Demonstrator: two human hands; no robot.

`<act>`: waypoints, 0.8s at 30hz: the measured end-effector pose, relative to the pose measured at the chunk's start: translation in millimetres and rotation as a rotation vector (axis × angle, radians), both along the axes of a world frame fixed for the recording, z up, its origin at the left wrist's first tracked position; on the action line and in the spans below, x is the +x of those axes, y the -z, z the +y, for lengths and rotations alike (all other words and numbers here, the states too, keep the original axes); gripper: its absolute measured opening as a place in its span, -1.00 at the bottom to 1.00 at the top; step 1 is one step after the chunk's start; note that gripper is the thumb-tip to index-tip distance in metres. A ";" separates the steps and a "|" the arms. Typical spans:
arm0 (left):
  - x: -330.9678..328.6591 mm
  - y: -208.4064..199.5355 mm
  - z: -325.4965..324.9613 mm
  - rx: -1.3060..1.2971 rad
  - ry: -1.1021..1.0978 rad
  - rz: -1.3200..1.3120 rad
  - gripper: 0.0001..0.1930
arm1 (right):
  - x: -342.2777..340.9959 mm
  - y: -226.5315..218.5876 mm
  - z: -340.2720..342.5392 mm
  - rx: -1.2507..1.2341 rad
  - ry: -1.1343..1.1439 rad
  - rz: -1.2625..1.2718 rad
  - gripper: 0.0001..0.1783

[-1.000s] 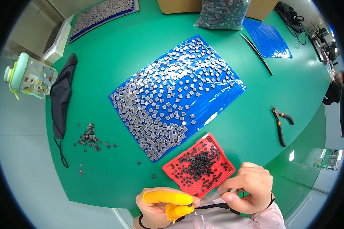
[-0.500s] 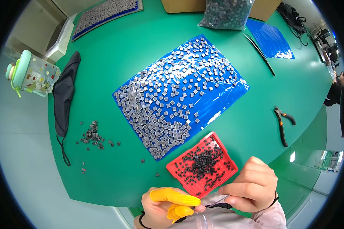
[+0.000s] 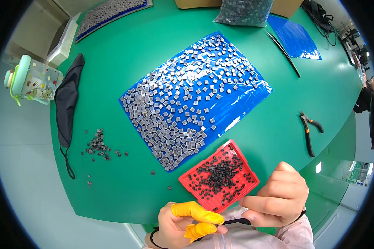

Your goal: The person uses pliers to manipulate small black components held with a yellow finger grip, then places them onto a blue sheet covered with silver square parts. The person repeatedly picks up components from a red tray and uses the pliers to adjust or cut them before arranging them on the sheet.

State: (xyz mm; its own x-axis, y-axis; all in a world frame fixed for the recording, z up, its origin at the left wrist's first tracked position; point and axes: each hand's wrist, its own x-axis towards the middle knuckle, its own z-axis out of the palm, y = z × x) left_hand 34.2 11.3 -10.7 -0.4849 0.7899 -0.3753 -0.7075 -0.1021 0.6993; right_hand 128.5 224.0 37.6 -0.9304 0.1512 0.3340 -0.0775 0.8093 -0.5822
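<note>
My left hand, with yellow finger cots on two fingers, is pinched together near the lower edge. A tiny dark bit shows at its fingertips, too small to name. To its right my right hand is closed, thumb against index finger; whatever lies in that pinch is hidden. Just beyond both hands sits a red tray, tilted in angle, with many small black parts heaped in its middle. Farther off, a blue sheet carries many small grey square pieces, packed densest at its left.
Loose dark parts lie at left by a black mask-like cloth and a clear bottle. Orange-and-black cutting pliers, tweezers and another blue sheet are at right. A bag of parts stands at the back.
My left hand has shifted slightly right, and my right hand has risen a little. A thin shiny tool seen at the right fingertips earlier is no longer distinct. The whole view has shifted slightly.
</note>
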 end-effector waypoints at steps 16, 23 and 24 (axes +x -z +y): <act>1.2 0.2 1.4 -0.005 0.000 0.013 -0.73 | 2.6 0.8 -1.2 0.040 0.051 -0.007 -0.84; 0.5 -11.9 5.3 -0.075 -0.020 0.035 -0.75 | 6.5 -1.8 1.4 0.170 0.014 0.025 -0.80; -0.2 -13.5 6.3 -0.101 -0.007 0.040 -0.76 | 6.5 -1.3 0.1 0.168 0.035 0.032 -0.80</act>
State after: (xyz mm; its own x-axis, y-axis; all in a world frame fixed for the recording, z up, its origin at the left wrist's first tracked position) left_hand 34.0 17.6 2.8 -0.5067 0.7453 -0.4333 -0.6783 -0.0345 0.7340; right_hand 134.9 224.0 38.9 -0.9139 0.1225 0.3870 -0.0642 0.8978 -0.4357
